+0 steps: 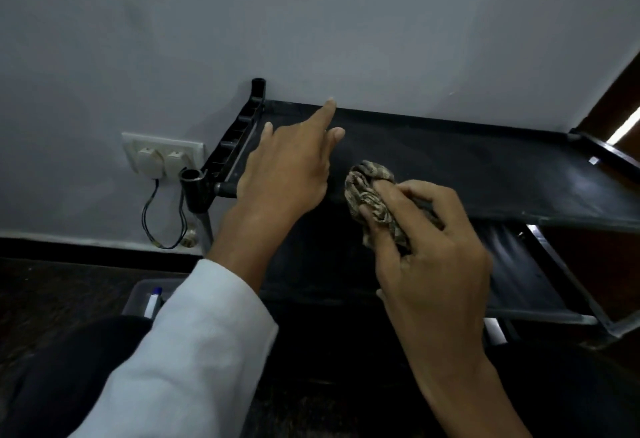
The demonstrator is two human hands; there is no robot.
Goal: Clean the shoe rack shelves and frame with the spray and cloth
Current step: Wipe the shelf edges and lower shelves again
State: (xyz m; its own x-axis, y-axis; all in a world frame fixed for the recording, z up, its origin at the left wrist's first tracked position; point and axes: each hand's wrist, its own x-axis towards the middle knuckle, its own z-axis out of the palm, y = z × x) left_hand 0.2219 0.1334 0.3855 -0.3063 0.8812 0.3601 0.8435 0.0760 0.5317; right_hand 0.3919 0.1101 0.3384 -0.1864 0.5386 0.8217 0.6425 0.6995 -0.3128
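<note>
A black shoe rack stands against the grey wall, its top shelf [467, 167] running from centre to right and a lower shelf [512, 271] beneath. My left hand [287, 167] hovers over the left end of the top shelf with the index finger stretched toward the back edge and holds nothing. My right hand [433, 250] grips a crumpled brown patterned cloth [370, 195] at the front edge of the top shelf. The rack's left frame bar [239, 136] and its corner post [195, 191] lie just left of my left hand.
A wall socket [162, 157] with two plugs and dangling wires sits left of the rack. A clear plastic box [142, 299] holding a white and blue object stands on the dark floor by my left sleeve. A brown door edge [620, 105] shows at far right.
</note>
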